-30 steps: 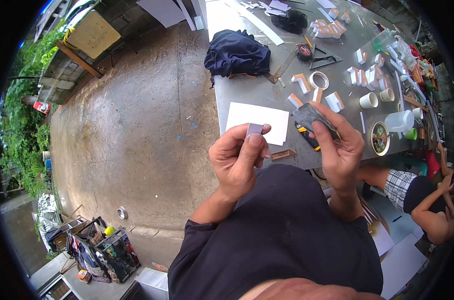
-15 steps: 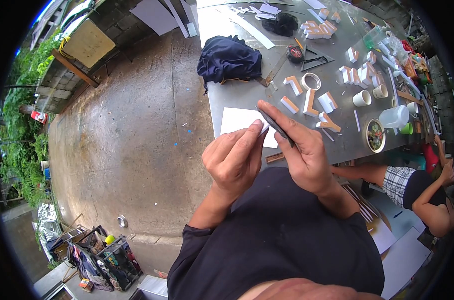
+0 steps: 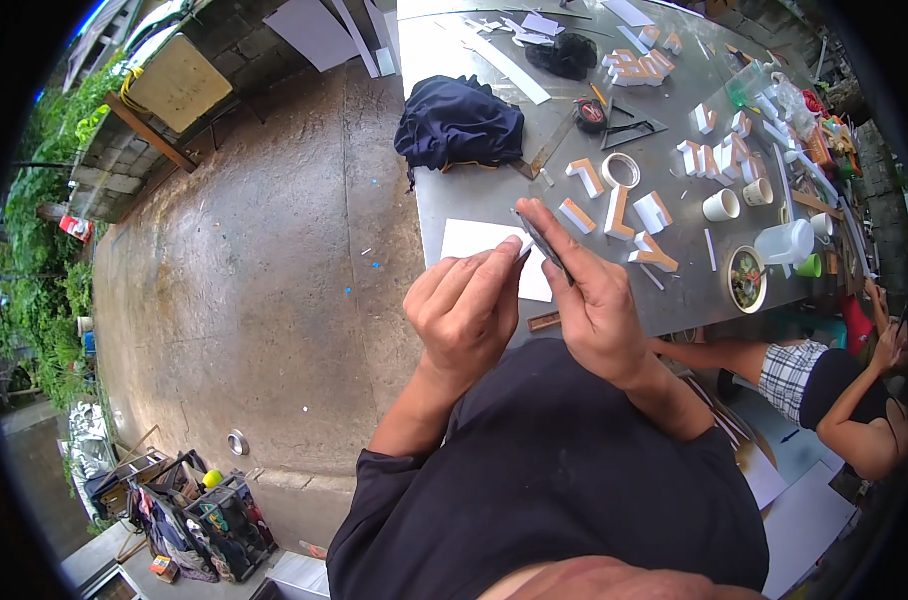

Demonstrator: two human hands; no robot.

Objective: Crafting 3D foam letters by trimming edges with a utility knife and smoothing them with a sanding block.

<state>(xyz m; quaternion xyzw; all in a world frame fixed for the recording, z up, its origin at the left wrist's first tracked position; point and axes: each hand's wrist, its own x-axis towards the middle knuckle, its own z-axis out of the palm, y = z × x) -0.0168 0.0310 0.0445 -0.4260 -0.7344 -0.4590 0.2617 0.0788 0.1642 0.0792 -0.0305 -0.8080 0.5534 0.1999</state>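
My left hand [image 3: 466,312] pinches a small white piece [image 3: 527,246] between thumb and fingers; most of it is hidden. In my right hand [image 3: 602,318] is a dark, thin flat strip [image 3: 544,244], held slantwise along the fingers, its kind unclear. The strip lies close against the white piece; whether they touch I cannot tell. Beneath both hands a white sheet [image 3: 464,238] rests on the metal table [image 3: 594,275]. Block letters with white sides and tan faces lie just beyond my right hand, among them a Y-shaped one [image 3: 654,253].
A dark cloth [image 3: 459,122], a tape roll [image 3: 621,170], a tape measure [image 3: 591,115] and a triangle frame [image 3: 634,130] occupy the table. Cups [image 3: 720,206], a food bowl [image 3: 745,280] and a clear container [image 3: 784,240] stand at right. Another person [image 3: 844,385] is at the right edge.
The right hand and the dark strip have shifted slightly against the white piece. My left hand keeps its pinch almost in place. The whole view has shifted a little.
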